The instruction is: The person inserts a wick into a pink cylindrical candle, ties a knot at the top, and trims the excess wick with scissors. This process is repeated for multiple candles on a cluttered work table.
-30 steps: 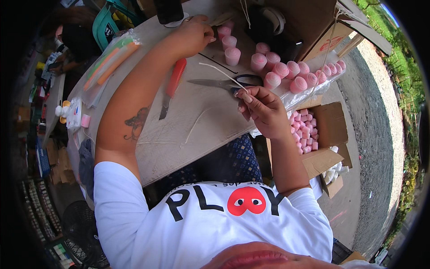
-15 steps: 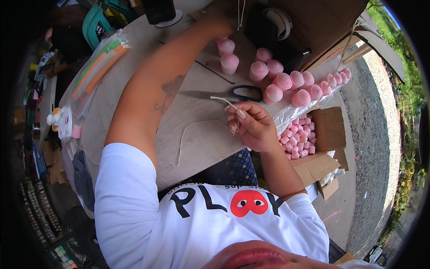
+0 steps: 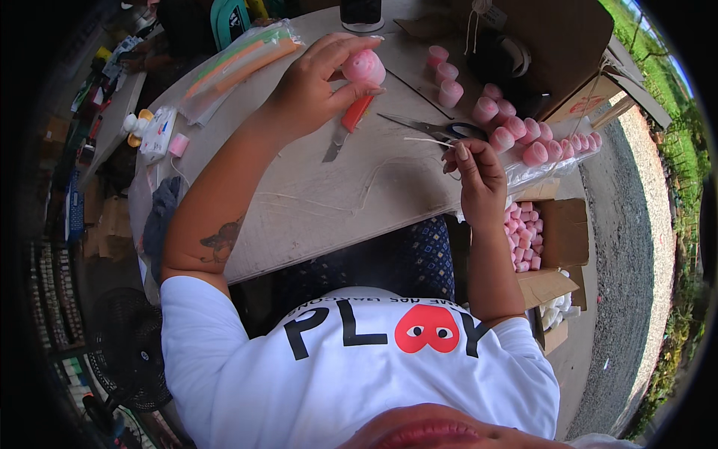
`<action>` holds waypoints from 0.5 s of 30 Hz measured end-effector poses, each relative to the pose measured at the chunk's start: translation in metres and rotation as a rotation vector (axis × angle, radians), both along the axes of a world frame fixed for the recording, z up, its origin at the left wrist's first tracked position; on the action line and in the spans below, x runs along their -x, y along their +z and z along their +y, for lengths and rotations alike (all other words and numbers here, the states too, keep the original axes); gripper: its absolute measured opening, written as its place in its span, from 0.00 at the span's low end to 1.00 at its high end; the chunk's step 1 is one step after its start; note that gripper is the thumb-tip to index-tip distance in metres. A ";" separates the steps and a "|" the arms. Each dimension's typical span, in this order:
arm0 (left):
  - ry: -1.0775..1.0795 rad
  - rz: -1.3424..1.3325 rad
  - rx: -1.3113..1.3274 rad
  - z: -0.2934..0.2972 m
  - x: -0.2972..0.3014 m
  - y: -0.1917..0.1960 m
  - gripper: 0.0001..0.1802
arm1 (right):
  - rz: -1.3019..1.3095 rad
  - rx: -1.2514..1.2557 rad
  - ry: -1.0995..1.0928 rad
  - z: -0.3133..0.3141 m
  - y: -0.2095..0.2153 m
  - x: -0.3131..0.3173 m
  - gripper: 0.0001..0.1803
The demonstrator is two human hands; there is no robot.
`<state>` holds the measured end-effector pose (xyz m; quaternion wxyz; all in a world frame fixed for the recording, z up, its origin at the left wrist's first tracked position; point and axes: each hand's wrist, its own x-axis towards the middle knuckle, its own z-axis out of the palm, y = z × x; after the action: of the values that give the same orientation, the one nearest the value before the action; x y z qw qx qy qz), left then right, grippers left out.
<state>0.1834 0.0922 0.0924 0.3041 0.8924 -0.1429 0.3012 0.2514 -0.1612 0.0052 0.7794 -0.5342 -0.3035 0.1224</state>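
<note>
My left hand [image 3: 318, 78] is raised over the far left-middle of the table, thumb and fingers closed around the sides of a pink-and-white candle [image 3: 364, 67] with a small dark spot on the face turned to me. My right hand [image 3: 482, 173], farther right, pinches a short, stiff white wick [image 3: 428, 140] that points left. Just beyond that hand lie dark-handled scissors [image 3: 419, 124]. A red-handled utility knife [image 3: 354, 117] rests below the candle, its blade out. Standing in rows at the far right are several more pink candles [image 3: 485, 110].
A cardboard box [image 3: 565, 232] of small pink pieces sits right of the table [image 3: 314, 217]. A thin dark rod [image 3: 422, 95] and pale thread [image 3: 364, 196] lie on the tabletop. Plastic-wrapped sticks [image 3: 239, 63] are at far left, a large carton [image 3: 565, 45] at far right.
My left hand has come back from the far candle row, bringing a candle up and to the left. The utility knife has come into view. My right hand still pinches the wick.
</note>
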 end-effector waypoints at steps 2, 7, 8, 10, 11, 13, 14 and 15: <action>0.061 0.071 0.185 -0.010 0.051 -0.005 0.33 | -0.194 0.047 -0.082 0.004 0.022 0.028 0.06; 0.110 0.125 0.505 -0.041 0.131 -0.033 0.35 | -0.688 0.136 -0.293 0.012 0.056 0.083 0.05; 0.063 0.138 0.615 -0.042 0.137 -0.038 0.34 | -0.675 0.144 -0.275 0.013 0.059 0.091 0.05; -0.042 0.163 0.837 -0.044 0.146 -0.042 0.32 | -0.653 0.166 -0.244 0.016 0.064 0.103 0.05; -0.122 0.163 1.203 -0.052 0.150 -0.042 0.25 | -0.634 0.179 -0.256 0.015 0.064 0.108 0.06; -0.271 0.160 1.512 -0.048 0.156 -0.045 0.23 | -0.600 0.199 -0.280 0.013 0.061 0.114 0.06; -0.350 0.157 1.661 -0.046 0.158 -0.046 0.23 | -0.648 0.196 -0.303 0.012 0.062 0.118 0.06; -0.297 0.126 1.686 -0.049 0.157 -0.046 0.23 | -0.695 0.194 -0.327 0.011 0.063 0.124 0.07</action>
<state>0.0259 0.0430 0.0464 0.9094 0.3555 0.0304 0.2138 0.1275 -0.1499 0.0684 0.5854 -0.6561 -0.4472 -0.1637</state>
